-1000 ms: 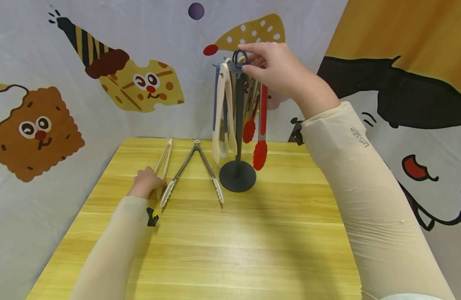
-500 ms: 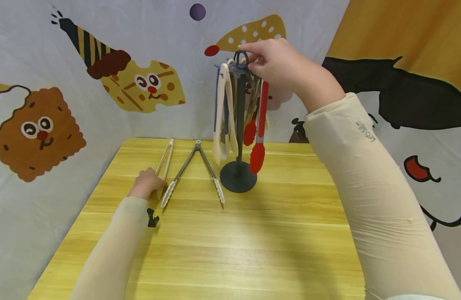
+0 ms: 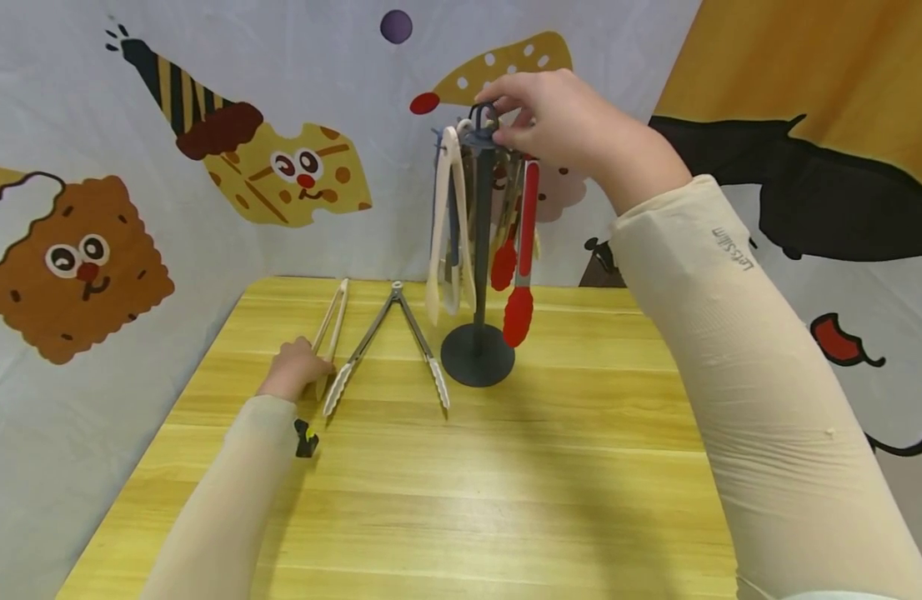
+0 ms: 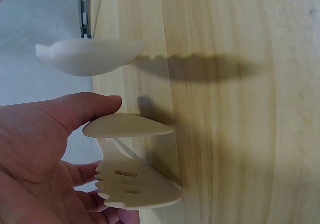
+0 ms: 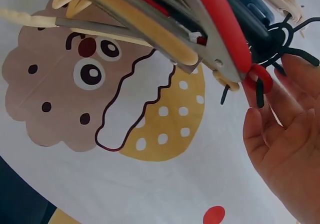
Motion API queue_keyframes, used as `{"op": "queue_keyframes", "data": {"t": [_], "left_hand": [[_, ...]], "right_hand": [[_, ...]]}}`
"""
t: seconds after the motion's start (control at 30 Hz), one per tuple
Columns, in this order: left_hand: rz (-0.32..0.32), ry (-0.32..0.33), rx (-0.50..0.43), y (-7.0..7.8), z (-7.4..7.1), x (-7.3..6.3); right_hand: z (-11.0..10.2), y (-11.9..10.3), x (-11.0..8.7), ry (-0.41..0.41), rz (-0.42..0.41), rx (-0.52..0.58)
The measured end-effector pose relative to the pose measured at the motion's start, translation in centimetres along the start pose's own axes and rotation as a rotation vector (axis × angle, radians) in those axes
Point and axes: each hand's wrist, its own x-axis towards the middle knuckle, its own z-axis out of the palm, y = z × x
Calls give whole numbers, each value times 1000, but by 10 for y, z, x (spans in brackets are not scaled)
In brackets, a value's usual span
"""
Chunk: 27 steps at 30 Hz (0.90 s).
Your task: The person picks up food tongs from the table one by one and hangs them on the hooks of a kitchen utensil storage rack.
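Observation:
At the table's left side, my left hand (image 3: 298, 367) pinches the head end of beige tongs (image 4: 142, 181). In the left wrist view the thumb lies on one scoop-shaped head, with the other fingers at the slotted one. Beside them, steel tongs (image 3: 369, 332) with white tips lie spread. My right hand (image 3: 566, 125) grips the top ring of a dark stand (image 3: 478, 357) with thumb and fingers. Cream tongs (image 3: 462, 217) and red tongs (image 3: 529, 221) hang from it among several others. Also in the right wrist view, the red tongs (image 5: 220, 18) hang close to the fingers.
A wooden table (image 3: 461, 483) stands against a white backdrop (image 3: 311, 50) printed with cartoon food. A small black object (image 3: 305, 439) shows at the left wrist. Blue tongs (image 3: 435, 200) hang on the stand's left side.
My right hand has shifted slightly up and away from the ring's front, and its fingers have spread a little. The hanging red tongs have swung slightly. My left hand stays in place.

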Motion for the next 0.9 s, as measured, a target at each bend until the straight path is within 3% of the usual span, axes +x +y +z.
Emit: {"op": "queue_keyframes", "data": {"t": [0.2,0.9], "left_hand": [[-3,-3,-21,-1,0,0],[8,2,-10,1,-2,-4]], "right_hand": [[2,1,0,-3,-3,50],[3,-4,-1,65,69,21]]}}
